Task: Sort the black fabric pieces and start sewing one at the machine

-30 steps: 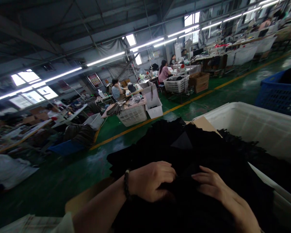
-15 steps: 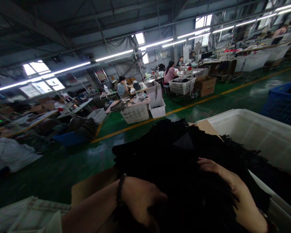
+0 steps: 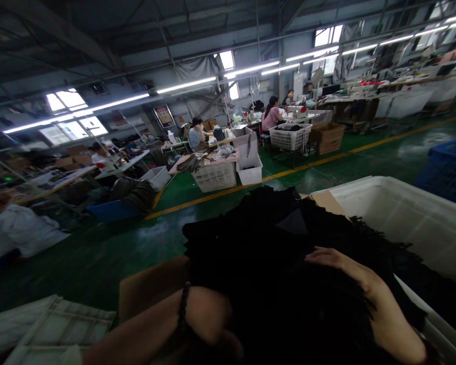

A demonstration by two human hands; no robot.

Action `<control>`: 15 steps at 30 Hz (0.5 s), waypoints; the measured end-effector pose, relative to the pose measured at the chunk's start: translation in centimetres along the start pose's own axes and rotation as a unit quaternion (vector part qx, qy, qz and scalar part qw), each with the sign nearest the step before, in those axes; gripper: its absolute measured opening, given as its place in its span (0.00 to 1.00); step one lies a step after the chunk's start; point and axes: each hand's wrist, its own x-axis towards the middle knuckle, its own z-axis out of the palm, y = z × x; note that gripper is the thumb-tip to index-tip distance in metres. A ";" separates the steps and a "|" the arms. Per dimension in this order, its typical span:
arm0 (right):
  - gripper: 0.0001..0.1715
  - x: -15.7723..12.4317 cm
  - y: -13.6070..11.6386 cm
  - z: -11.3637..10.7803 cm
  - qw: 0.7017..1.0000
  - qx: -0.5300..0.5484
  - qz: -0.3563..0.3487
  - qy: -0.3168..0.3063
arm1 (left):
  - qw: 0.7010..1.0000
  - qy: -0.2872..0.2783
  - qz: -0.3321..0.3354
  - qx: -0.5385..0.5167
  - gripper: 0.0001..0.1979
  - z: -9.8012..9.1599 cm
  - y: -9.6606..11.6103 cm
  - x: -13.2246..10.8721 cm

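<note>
A big heap of black fabric pieces (image 3: 266, 243) lies in front of me on a brown cardboard surface (image 3: 152, 286). My left hand (image 3: 213, 317), with a dark bead bracelet on the wrist, is curled down into the near edge of the heap; its fingers are buried in the cloth. My right hand (image 3: 349, 274) lies over the top of the heap to the right, fingers bent onto the black fabric and partly hidden by it.
A white plastic bin (image 3: 414, 213) with more black fabric stands at my right, a blue crate (image 3: 444, 172) behind it. A checked cloth (image 3: 49, 324) lies at lower left. Across the green floor with its yellow line, people sit at work tables with white baskets and a cardboard box.
My left hand has slid toward me and down into the near edge of the heap. My right hand has moved up onto the top of the pile. The view has shifted slightly.
</note>
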 end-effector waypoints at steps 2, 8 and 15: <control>0.12 -0.2 0.0 0.9 1.000 0.002 -0.003 -0.004 | 0.999 0.027 -0.015 0.026 0.12 -2.2 0.4 -0.2; 0.16 -1.5 -0.5 4.6 0.996 -0.060 -0.069 -0.011 | 0.909 0.387 -0.028 0.152 0.10 -6.5 1.3 4.4; 0.16 -2.9 -1.0 5.9 0.992 -0.098 -0.082 -0.005 | 0.884 0.388 -0.069 0.252 0.08 -7.1 0.9 8.0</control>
